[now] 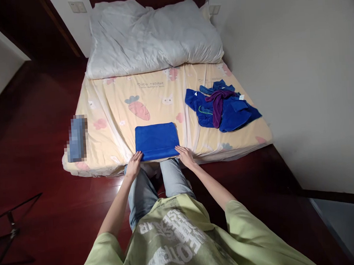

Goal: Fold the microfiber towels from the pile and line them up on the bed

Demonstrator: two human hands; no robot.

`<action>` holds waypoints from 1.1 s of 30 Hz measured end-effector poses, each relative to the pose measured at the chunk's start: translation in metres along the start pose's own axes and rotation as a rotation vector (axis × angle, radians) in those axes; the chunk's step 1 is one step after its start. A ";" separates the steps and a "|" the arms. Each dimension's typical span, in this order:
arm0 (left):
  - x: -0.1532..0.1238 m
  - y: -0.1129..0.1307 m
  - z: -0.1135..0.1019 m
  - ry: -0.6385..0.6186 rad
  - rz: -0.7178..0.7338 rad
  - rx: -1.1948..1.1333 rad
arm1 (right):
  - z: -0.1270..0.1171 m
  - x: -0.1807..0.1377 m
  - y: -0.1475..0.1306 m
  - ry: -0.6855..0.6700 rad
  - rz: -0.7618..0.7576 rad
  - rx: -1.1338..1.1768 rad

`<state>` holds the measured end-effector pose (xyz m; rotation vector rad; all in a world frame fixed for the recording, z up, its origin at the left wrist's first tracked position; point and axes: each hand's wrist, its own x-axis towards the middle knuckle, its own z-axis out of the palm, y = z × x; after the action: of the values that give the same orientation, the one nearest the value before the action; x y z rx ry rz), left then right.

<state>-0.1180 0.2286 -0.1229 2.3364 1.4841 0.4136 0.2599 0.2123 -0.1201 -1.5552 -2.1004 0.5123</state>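
Observation:
A blue towel (156, 138), folded into a flat rectangle, lies near the front edge of the bed in the head view. A strip along its near side looks folded over. At its near left corner, my left hand (134, 164) is closed on the edge, fingers over the cloth. My right hand (184, 155) grips the near right corner in the same way. Both thumbs are mostly hidden. To the right lies a crumpled pile of blue cloths (235, 111) with a purple cloth (218, 108) across it and small white tags showing.
The bed (156, 85) has a yellow sheet with carrot and rabbit prints. A bulky white quilt (153, 38) fills its head end. At the left edge lies a pixelated blue-grey object (77, 138). A black metal stand (11, 228) is on the dark red floor, lower left.

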 end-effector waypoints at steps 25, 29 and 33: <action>0.017 -0.002 -0.013 0.358 -0.406 -0.539 | 0.005 0.018 0.020 0.275 0.321 0.469; 0.020 -0.003 -0.011 0.373 -0.496 -0.588 | 0.005 0.020 0.019 0.312 0.338 0.421; 0.019 -0.003 -0.011 0.377 -0.533 -0.636 | 0.004 0.020 0.019 0.327 0.333 0.404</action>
<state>-0.1169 0.2488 -0.1134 1.3622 1.7296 1.0295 0.2675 0.2368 -0.1310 -1.6182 -1.4010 0.6925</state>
